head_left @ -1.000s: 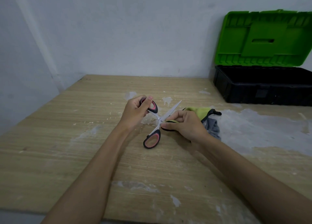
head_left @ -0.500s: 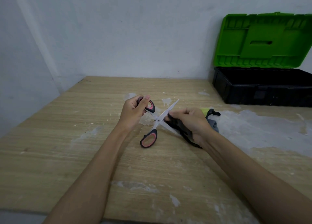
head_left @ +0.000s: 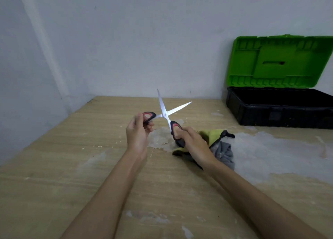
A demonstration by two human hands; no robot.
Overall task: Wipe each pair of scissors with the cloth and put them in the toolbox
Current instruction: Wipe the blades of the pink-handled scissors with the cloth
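A pair of scissors (head_left: 164,112) with black and red handles is held up above the table, blades spread wide and pointing up and to the right. My left hand (head_left: 137,133) grips the left handle loop. My right hand (head_left: 193,145) grips the lower right handle. The yellow, black and grey cloth (head_left: 219,145) lies crumpled on the table just behind and right of my right hand. The toolbox (head_left: 277,110) stands open at the back right, black tub below, green lid up against the wall.
The wooden table (head_left: 72,166) has white paint smears, a big patch to the right of the cloth. Grey walls close the back and the left side. The table's near edge lies at the bottom left.
The scissors rose off the table and turned blades-up. My right hand left the blade and cloth and took the lower handle. The cloth now lies on the table.
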